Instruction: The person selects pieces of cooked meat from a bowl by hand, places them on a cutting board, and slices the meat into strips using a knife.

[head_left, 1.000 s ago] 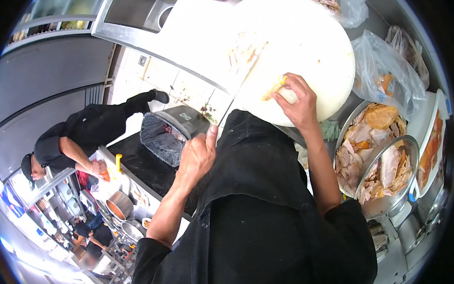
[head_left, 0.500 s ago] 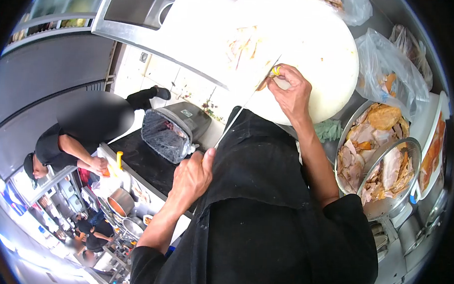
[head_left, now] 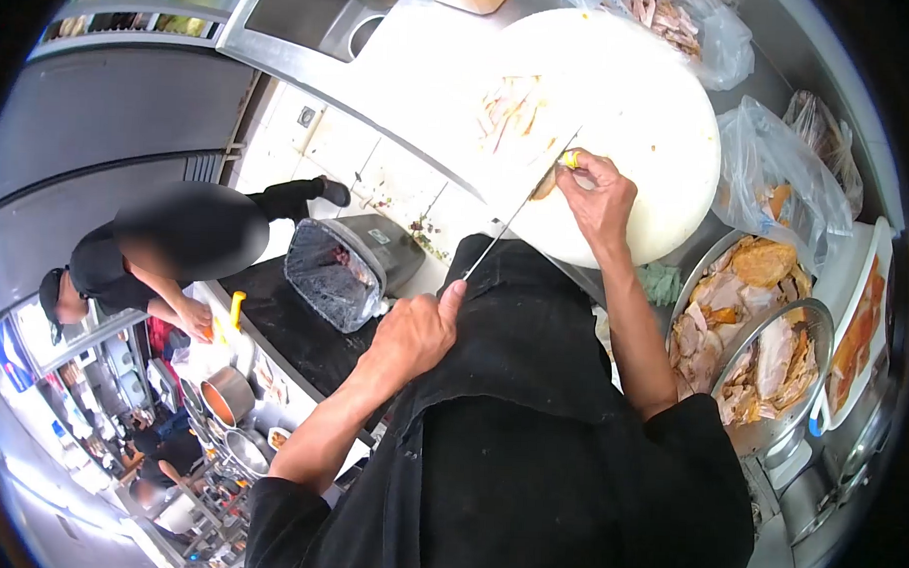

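My left hand (head_left: 413, 333) is closed around the handle end of a long thin knife (head_left: 491, 247), thumb on top. The blade slants up and right over the round white board (head_left: 668, 191). Its far part lies beside a small piece of meat (head_left: 545, 185), which the curled fingers of my right hand (head_left: 598, 194) hold near the board's lower edge. Something yellow is around one of those fingertips. Further up the board, a loose heap of sliced meat strips (head_left: 511, 111) lies left of the blade, partly washed out by glare.
Right of the board are a plastic bag (head_left: 779, 175), a metal bowl of meat (head_left: 760, 270), a clear container (head_left: 782, 366) and a white tray (head_left: 858, 338). A lined bin (head_left: 340, 270) stands at left; beyond it a co-worker (head_left: 115, 267) handles something orange.
Over the last second the blade has come beside the meat at my right fingers. My left hand dropped, then rose slightly rightward. The view has shifted, so the board appears lower.
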Demonstrator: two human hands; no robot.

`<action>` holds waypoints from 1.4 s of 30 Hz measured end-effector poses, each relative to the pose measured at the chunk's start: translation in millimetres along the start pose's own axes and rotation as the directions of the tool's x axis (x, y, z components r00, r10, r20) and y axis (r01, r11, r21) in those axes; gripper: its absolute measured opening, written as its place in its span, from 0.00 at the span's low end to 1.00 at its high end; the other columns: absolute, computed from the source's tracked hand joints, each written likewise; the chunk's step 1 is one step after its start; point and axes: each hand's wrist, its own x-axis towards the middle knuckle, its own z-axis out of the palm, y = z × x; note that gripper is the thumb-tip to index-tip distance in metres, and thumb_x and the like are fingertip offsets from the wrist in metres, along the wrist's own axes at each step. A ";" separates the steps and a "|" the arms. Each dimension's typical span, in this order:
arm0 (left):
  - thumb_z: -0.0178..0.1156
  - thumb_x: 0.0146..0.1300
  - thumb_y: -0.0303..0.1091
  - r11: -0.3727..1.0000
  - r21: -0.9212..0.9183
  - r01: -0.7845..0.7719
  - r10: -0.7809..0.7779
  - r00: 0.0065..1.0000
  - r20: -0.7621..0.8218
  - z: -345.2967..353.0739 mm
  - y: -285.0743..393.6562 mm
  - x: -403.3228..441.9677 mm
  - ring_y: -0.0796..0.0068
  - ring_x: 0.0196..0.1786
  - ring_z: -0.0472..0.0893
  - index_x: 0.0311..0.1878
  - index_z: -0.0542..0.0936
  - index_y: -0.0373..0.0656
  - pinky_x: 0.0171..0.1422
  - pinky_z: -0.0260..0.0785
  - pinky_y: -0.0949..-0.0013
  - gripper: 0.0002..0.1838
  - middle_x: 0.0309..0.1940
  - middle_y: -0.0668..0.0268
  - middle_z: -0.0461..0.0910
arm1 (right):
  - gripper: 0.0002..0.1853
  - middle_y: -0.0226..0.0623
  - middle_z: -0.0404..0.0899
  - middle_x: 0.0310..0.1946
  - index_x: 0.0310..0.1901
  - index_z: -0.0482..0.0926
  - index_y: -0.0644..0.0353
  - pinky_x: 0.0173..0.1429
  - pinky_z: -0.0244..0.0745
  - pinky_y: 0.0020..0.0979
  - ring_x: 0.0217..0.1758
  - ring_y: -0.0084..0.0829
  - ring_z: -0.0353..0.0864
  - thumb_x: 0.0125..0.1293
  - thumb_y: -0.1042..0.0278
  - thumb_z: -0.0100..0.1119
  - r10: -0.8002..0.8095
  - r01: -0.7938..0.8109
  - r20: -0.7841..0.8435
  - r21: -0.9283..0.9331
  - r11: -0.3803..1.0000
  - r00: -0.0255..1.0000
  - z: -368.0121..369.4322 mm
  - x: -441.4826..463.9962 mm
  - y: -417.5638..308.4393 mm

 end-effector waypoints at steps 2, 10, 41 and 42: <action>0.38 0.79 0.58 1.000 -0.009 0.027 -0.026 0.999 0.044 10.8 -3.9 8.5 0.26 0.53 0.77 0.37 0.83 0.24 0.60 0.69 0.39 0.41 0.37 0.25 0.77 | 0.10 0.45 0.88 0.36 0.41 0.88 0.63 0.42 0.83 0.29 0.41 0.34 0.91 0.56 0.73 0.70 0.033 -0.034 0.024 0.025 0.999 0.999 -0.5 -5.0 -4.2; 0.36 0.78 0.63 0.986 -0.168 -0.018 0.001 0.995 -0.101 -13.5 5.7 25.9 0.28 0.54 0.78 0.39 0.83 0.24 0.64 0.68 0.42 0.44 0.40 0.25 0.79 | 0.14 0.43 0.87 0.31 0.39 0.85 0.68 0.41 0.82 0.30 0.33 0.31 0.88 0.51 0.72 0.72 0.152 -0.162 0.136 0.067 0.985 0.979 -19.7 0.7 -0.6; 0.40 0.78 0.61 0.987 -0.077 -0.142 0.123 0.969 -0.215 -8.4 -1.3 50.9 0.25 0.46 0.78 0.32 0.81 0.25 0.54 0.70 0.39 0.41 0.33 0.27 0.78 | 0.14 0.49 0.86 0.47 0.43 0.86 0.70 0.54 0.82 0.36 0.48 0.41 0.87 0.56 0.73 0.73 -0.087 0.080 0.061 0.111 0.991 0.994 -10.2 -5.4 3.0; 0.40 0.78 0.61 0.985 -0.107 -0.134 0.110 0.973 -0.205 -9.5 -3.2 43.0 0.25 0.47 0.78 0.32 0.82 0.25 0.54 0.70 0.39 0.41 0.34 0.27 0.78 | 0.14 0.48 0.86 0.48 0.44 0.85 0.69 0.54 0.82 0.35 0.48 0.40 0.88 0.56 0.74 0.73 -0.068 0.062 0.026 0.206 0.977 0.997 -13.6 -12.0 11.2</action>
